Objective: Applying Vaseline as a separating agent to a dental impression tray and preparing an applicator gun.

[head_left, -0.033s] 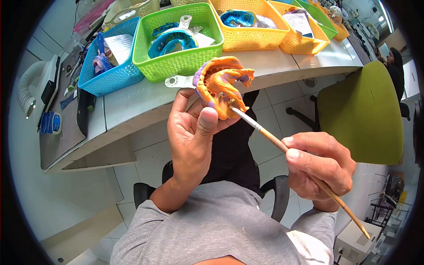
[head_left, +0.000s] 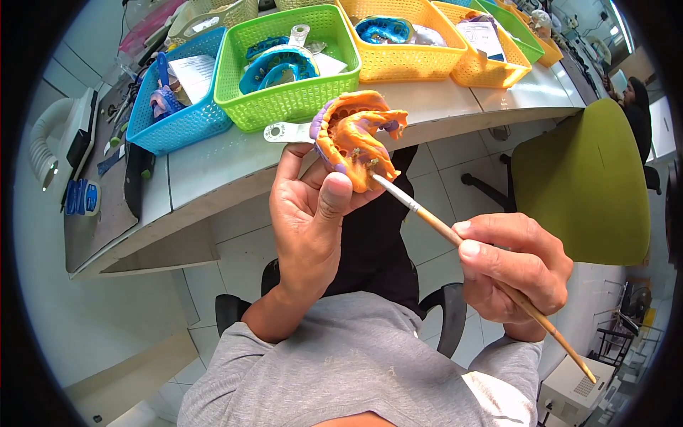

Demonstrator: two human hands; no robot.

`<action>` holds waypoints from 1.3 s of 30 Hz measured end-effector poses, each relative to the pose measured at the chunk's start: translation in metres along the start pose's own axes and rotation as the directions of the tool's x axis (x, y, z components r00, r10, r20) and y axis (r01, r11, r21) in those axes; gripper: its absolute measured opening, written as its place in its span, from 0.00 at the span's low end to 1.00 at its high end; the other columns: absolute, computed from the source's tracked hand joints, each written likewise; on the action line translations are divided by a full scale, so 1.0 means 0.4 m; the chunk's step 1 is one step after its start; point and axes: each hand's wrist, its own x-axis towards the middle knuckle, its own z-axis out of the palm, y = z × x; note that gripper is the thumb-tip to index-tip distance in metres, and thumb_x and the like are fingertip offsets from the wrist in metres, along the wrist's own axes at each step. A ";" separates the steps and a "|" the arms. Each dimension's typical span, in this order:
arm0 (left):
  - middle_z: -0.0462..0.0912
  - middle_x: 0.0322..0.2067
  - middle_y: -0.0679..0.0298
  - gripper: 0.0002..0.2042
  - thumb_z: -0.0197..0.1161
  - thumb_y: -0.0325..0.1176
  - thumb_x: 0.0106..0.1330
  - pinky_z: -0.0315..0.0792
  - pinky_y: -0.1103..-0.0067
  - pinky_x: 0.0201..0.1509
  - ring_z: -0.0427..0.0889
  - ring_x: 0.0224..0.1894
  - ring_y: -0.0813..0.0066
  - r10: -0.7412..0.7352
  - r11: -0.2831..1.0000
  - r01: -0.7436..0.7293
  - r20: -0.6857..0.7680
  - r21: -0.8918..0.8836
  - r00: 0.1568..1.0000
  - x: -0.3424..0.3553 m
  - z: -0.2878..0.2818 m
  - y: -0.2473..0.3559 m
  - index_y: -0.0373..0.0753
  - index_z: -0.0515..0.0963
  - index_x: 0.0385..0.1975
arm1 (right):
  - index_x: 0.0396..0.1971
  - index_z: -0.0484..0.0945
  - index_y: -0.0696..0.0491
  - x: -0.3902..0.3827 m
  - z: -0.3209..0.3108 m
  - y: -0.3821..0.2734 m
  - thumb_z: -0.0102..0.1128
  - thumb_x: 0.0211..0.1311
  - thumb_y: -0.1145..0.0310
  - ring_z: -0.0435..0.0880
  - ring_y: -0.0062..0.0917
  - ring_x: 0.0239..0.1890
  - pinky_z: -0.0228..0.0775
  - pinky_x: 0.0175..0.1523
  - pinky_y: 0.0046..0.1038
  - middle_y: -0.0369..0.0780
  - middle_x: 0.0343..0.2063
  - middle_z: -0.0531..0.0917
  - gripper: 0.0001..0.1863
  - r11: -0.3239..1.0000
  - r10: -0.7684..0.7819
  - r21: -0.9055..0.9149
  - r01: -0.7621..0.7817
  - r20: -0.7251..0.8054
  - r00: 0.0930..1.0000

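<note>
My left hand (head_left: 306, 220) holds up a dental impression (head_left: 364, 135) of orange and purple material, its tray's pale handle (head_left: 287, 132) sticking out to the left. The thumb lies near the lower edge, and the fingers behind the impression are partly hidden. In my right hand (head_left: 516, 267) is a thin paintbrush (head_left: 440, 226) with a wooden handle, pinched between thumb and fingers. Its tip touches the orange surface at the lower right of the impression, beside small metallic pieces (head_left: 373, 164) set in it.
Behind the impression, a blue basket (head_left: 181, 132), a green basket (head_left: 288, 103) and yellow baskets (head_left: 409, 62) stand on the white bench (head_left: 235, 158), several holding impressions and papers. A green chair (head_left: 583, 185) stands at right. A person (head_left: 635, 107) sits at far right.
</note>
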 end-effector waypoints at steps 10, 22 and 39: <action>0.75 0.50 0.49 0.38 0.67 0.34 0.61 0.74 0.73 0.56 0.78 0.52 0.67 0.072 0.997 -0.072 -0.016 0.031 0.997 -0.007 -0.008 -0.012 0.31 0.49 0.64 | 0.32 0.82 0.57 -0.003 -0.001 0.001 0.68 0.38 0.86 0.84 0.29 0.23 0.77 0.25 0.22 0.46 0.25 0.83 0.16 0.999 0.022 0.044 -0.020 -0.056 0.998; 0.75 0.50 0.48 0.38 0.67 0.32 0.60 0.74 0.74 0.56 0.78 0.51 0.66 0.102 0.995 -0.102 -0.021 0.009 0.995 -0.010 -0.006 -0.019 0.31 0.48 0.64 | 0.31 0.81 0.56 -0.003 0.002 -0.001 0.69 0.39 0.84 0.84 0.28 0.22 0.77 0.25 0.22 0.45 0.24 0.83 0.15 1.000 0.011 0.020 -0.010 -0.048 0.999; 0.75 0.49 0.47 0.38 0.68 0.25 0.57 0.76 0.71 0.54 0.80 0.50 0.61 0.292 0.949 -0.286 -0.031 0.131 0.956 -0.019 -0.017 -0.023 0.33 0.50 0.63 | 0.28 0.80 0.58 0.023 0.023 -0.014 0.66 0.38 0.85 0.82 0.26 0.19 0.77 0.23 0.20 0.43 0.20 0.82 0.12 0.999 -0.020 -0.031 0.019 -0.044 0.999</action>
